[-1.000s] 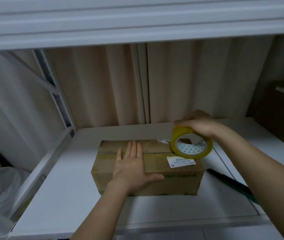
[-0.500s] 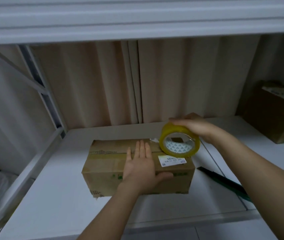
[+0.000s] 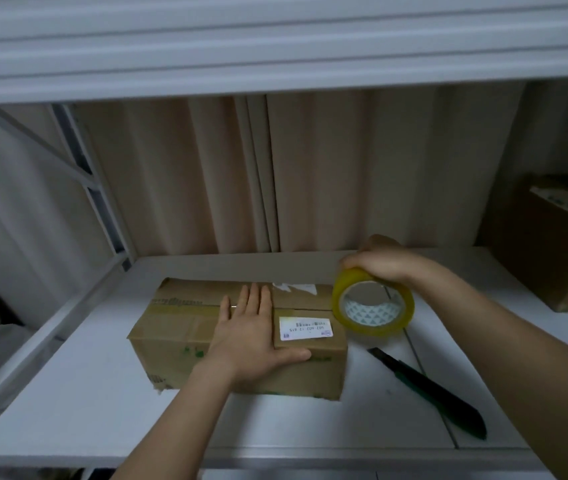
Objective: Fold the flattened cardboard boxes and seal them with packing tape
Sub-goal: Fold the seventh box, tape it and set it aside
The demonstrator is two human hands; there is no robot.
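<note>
Lay flat, fingers pressed together and thumb splayed over the near edge: left hand [image 3: 253, 336], palm down on the folded cardboard box [image 3: 185, 337]. Stood on the white shelf [image 3: 68, 403], matte brown, rectangular, bearing a white label [image 3: 306, 329]. Rested to its right, slim and dark: utility knife [image 3: 431, 389]. Gripped from above, off the box's right end, by right hand [image 3: 384, 265]: glossy yellow tape roll [image 3: 372, 308]. Hung behind: pleated beige curtain [image 3: 344, 174].

box [image 3: 185, 341] on shelf [image 3: 68, 410] | tape roll [image 3: 372, 306] right | knife [image 3: 431, 389] right-front
</note>
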